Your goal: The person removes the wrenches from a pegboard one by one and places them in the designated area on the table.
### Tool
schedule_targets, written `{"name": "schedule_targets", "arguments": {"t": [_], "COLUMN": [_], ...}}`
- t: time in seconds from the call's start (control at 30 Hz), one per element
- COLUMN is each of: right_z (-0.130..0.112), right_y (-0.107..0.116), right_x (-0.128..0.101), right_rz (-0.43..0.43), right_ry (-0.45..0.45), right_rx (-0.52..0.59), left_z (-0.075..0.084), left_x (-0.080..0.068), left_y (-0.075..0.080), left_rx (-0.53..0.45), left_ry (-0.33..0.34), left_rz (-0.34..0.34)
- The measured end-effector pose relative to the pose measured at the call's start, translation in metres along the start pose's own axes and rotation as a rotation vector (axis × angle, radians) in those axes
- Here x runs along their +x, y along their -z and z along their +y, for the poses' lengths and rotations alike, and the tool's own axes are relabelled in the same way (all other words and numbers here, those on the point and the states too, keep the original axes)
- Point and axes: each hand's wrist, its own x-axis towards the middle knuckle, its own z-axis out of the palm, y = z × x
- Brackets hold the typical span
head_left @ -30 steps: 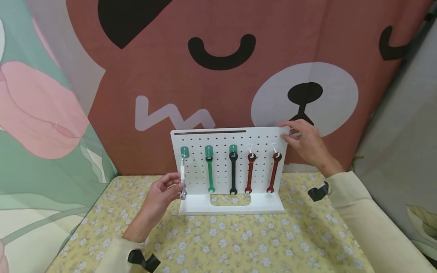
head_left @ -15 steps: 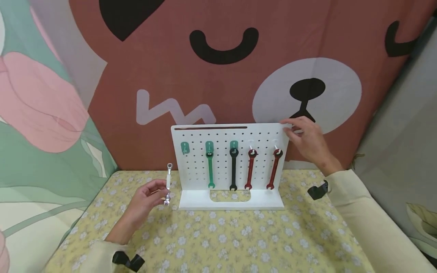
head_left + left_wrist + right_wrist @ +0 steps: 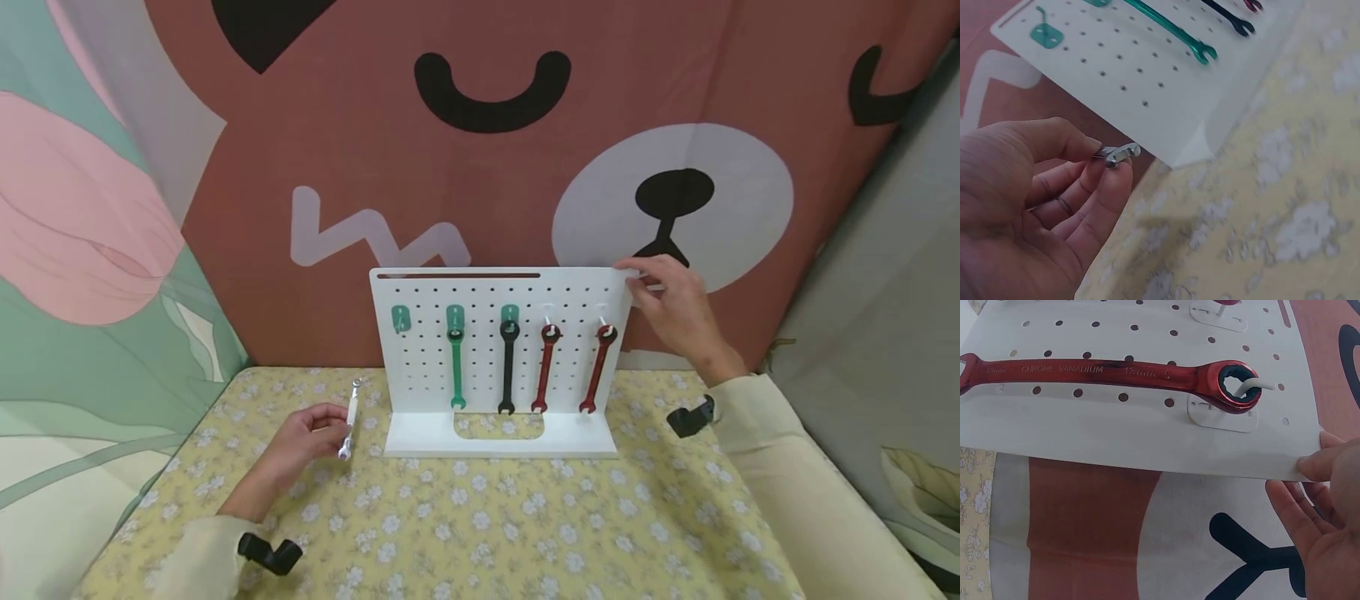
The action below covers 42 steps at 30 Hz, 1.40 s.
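Now silver wrench (image 3: 349, 418) in left hand (image 3: 298, 440) (pinched)

We count five wrenches: two red wrenches (image 3: 546, 367) (image 3: 596, 367), one green wrench (image 3: 455, 367), one black wrench (image 3: 507, 367), one silver wrench (image 3: 349, 419); one pegboard (image 3: 480, 293); three green hooks (image 3: 401, 317); two hands (image 3: 300, 437) (image 3: 675, 304).
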Motion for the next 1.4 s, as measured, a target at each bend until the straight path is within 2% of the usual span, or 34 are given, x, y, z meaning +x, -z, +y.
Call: {"name": "schedule_targets", "arguments": {"t": [0.23,0.43,0.53,0.67,0.9,1.4], "right_z": [0.0,0.001,0.0,0.0,-0.001,0.001], "right_y": [-0.003,-0.006,-0.007,-0.007,-0.005,-0.001], "right_x": [-0.001,0.0,0.0,0.0,0.0,-0.001], "right_rz": [0.007,0.004,-0.016,-0.017,-0.011,-0.002], "right_ry": [-0.005,-0.008,-0.017,-0.027,-0.033,-0.038], "right_rx": [-0.003,0.007,0.01,0.014,0.012,0.034], "left_z": [-0.006,-0.014,-0.02,-0.022,-0.016,-0.003], "left_x": [0.005,0.004,0.003,0.005,0.009,0.01], "left_y": [0.001,0.004,0.003,-0.001,-0.009,-0.02], "left_rx": [0.101,0.167,0.185,0.204,0.27,0.421], "left_ry": [0.047,0.066,0.082,0.1,0.104,0.118], "left_rz": [-0.015,-0.145,-0.181,-0.173,-0.163,-0.079]}}
